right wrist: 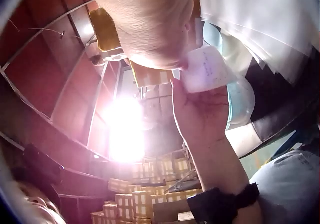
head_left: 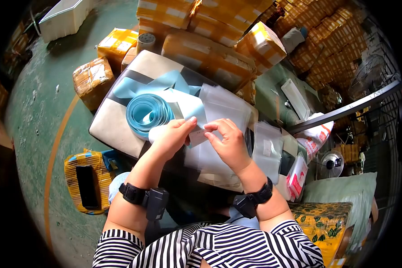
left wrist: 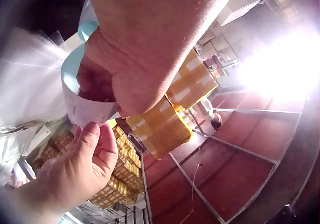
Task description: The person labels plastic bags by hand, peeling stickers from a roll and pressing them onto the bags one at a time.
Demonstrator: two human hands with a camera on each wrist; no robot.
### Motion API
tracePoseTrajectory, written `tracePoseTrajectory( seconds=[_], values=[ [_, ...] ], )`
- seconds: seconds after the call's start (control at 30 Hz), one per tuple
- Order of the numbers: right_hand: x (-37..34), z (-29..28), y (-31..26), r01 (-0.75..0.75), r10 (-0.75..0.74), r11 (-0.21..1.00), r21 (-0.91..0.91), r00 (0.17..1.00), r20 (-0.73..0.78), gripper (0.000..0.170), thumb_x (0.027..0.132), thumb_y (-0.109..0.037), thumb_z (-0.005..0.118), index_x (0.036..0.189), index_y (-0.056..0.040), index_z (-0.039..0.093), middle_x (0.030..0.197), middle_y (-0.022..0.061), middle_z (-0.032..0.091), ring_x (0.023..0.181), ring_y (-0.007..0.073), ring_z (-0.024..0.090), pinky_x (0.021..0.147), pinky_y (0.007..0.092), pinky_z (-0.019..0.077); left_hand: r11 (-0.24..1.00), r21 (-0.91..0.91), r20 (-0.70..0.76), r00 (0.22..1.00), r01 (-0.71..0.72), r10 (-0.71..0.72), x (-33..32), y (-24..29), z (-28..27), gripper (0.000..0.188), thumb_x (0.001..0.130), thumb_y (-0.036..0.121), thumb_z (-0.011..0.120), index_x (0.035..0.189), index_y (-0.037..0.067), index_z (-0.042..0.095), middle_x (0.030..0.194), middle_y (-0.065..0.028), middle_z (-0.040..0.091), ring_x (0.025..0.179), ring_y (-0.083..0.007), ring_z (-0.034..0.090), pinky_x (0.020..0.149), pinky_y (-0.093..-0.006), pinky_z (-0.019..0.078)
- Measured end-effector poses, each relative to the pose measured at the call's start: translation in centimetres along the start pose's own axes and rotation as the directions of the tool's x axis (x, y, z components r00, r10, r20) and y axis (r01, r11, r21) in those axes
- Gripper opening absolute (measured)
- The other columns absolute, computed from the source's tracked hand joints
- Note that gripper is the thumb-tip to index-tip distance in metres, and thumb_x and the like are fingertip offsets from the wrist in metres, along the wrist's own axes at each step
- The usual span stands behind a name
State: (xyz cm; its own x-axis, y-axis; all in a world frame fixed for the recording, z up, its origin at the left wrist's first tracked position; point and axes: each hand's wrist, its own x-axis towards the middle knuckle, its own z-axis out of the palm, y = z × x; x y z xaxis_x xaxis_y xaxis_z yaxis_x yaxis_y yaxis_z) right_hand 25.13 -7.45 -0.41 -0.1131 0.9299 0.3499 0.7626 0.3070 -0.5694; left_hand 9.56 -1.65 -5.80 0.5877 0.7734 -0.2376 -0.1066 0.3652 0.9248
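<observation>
Pale-blue strip (head_left: pixel 190 105), printed on its white face, is held up over the checked tabletop (head_left: pixel 112 121): the left hand (head_left: pixel 172 136) grips it, the right hand (head_left: pixel 231 142) pinches its edge. Nearby lie a coiled blue roll (head_left: pixel 137 115) and translucent plastic bags (head_left: pixel 225 109).

No text can be read for certain. Between the left grip (head_left: pixel 172 136) and the right grip (head_left: pixel 230 145), the white face of the blue-and-white strip (right wrist: pixel 205 70) carries small, faint rows of dark print, too blurred to make out. Well to the right of the right grip, a white bag (head_left: pixel 318 135) bears red lettering or marks, illegible here. Nearer the body on that same side, a red-and-white packet (head_left: pixel 297 179) shows a printed design, its wording too small to tell.
</observation>
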Motion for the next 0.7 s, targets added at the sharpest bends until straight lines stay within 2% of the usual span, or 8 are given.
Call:
tracePoseTrajectory(
  seconds=[0.1, 0.13, 0.2, 0.23, 0.27, 0.37, 0.47, 0.7],
  values=[
    [0.0, 0.3, -0.3, -0.034, 0.035, 0.999, 0.02, 0.997, -0.062, 0.018, 0.067, 0.0, 0.062, 0.085, -0.0029, 0.059, 0.08, 0.011, 0.059, 0.078, 0.0265, 0.055, 0.069, 0.0331, 0.0451, 0.991, -0.125, -0.029, 0.999, -0.046, 0.043, 0.9, -1.4, 0.2, 0.035, 0.088, 0.034, 0.049, 0.074, 0.003, 0.057, 0.061, -0.0004, 0.051, 0.053, -0.008, 0.045, 0.05, -0.0213, 0.0365],
    [0.1, 0.5, -0.4, -0.051, 0.055, 0.998, 0.045, 0.994, -0.095, 0.019, 0.067, 0.0, 0.062, 0.085, -0.003, 0.059, 0.08, 0.0114, 0.058, 0.079, 0.0271, 0.055, 0.069, 0.0335, 0.0451, 0.985, 0.01, -0.017, 0.985, -0.172, 0.173, 1.3, -2.4, 0.4, 0.033, 0.088, 0.033, 0.049, 0.073, 0.004, 0.057, 0.059, 0.0004, 0.05, 0.051, -0.0078, 0.044, 0.048, -0.0218, 0.0353],
    [0.1, 0.6, 0.3, 0.161, -0.172, 0.981, -0.105, 0.979, -0.108, 0.019, 0.068, 0.003, 0.061, 0.085, -0.0024, 0.06, 0.08, 0.0118, 0.059, 0.077, 0.0283, 0.056, 0.068, 0.0332, 0.0451, 0.833, 0.344, 0.029, 0.892, -0.433, 0.452, 1.6, -2.6, -0.2, 0.031, 0.087, 0.033, 0.05, 0.071, 0.007, 0.057, 0.055, 0.002, 0.047, 0.048, -0.0073, 0.042, 0.044, -0.0226, 0.0329],
    [0.3, 0.6, 0.4, 0.159, -0.169, 0.981, -0.115, 0.982, -0.086, 0.018, 0.067, 0.003, 0.06, 0.084, -0.0025, 0.059, 0.08, 0.0121, 0.058, 0.077, 0.0294, 0.055, 0.069, 0.0347, 0.0452, 0.989, 0.033, -0.073, 0.987, -0.142, 0.145, 0.6, -1.1, 0.5, 0.028, 0.085, 0.032, 0.053, 0.069, 0.011, 0.057, 0.05, 0.0044, 0.042, 0.046, -0.0062, 0.039, 0.04, -0.0236, 0.0291],
    [0.0, 0.7, 0.7, 0.164, -0.173, 0.979, -0.121, 0.983, -0.064, 0.018, 0.066, 0.003, 0.059, 0.083, -0.0025, 0.058, 0.08, 0.0124, 0.058, 0.077, 0.0306, 0.055, 0.069, 0.0361, 0.0452, 0.999, 0.022, -0.06, 0.998, 0.027, -0.025, -0.7, 1.1, 0.5, 0.026, 0.083, 0.034, 0.055, 0.068, 0.014, 0.058, 0.051, 0.0055, 0.041, 0.046, -0.0052, 0.037, 0.04, -0.0231, 0.0269],
    [-0.2, 0.2, -0.1, 0.102, -0.106, 0.991, -0.088, 0.994, -0.035, 0.016, 0.063, 0.001, 0.063, 0.077, -0.0056, 0.058, 0.076, 0.0096, 0.058, 0.073, 0.0286, 0.054, 0.065, 0.0356, 0.0445, 0.972, 0.236, -0.042, 0.999, 0.005, 0.005, 0.1, -0.1, 0.3, 0.039, 0.082, 0.04, 0.056, 0.085, 0.001, 0.063, 0.065, 0.0011, 0.054, 0.06, -0.0067, 0.046, 0.052, -0.0234, 0.0377],
    [-0.6, 0.6, 0.2, 0.067, -0.07, 0.996, -0.064, 0.997, -0.043, 0.015, 0.063, -0.002, 0.065, 0.075, -0.0059, 0.057, 0.073, 0.0079, 0.057, 0.072, 0.0275, 0.054, 0.064, 0.0351, 0.0442, 0.993, 0.105, -0.043, 0.998, -0.049, 0.054, -0.6, 0.8, 1.1, 0.038, 0.086, 0.039, 0.052, 0.069, 0.006, 0.059, 0.055, 0.005, 0.045, 0.049, -0.0045, 0.038, 0.042, -0.0211, 0.0283],
    [-1.3, 0.5, 0.0, 0.149, -0.2, 0.945, -0.292, 0.968, -0.152, 0.014, 0.063, -0.002, 0.065, 0.073, -0.0084, 0.057, 0.073, 0.0049, 0.056, 0.07, 0.0241, 0.053, 0.065, 0.0338, 0.0422, 0.999, -0.031, -0.101, 0.995, 0.014, -0.017, 0.9, -1.6, 1.4, 0.034, 0.087, 0.034, 0.051, 0.084, 0.002, 0.062, 0.062, 0.0027, 0.048, 0.054, -0.0055, 0.038, 0.046, -0.0207, 0.0284]
  ],
)
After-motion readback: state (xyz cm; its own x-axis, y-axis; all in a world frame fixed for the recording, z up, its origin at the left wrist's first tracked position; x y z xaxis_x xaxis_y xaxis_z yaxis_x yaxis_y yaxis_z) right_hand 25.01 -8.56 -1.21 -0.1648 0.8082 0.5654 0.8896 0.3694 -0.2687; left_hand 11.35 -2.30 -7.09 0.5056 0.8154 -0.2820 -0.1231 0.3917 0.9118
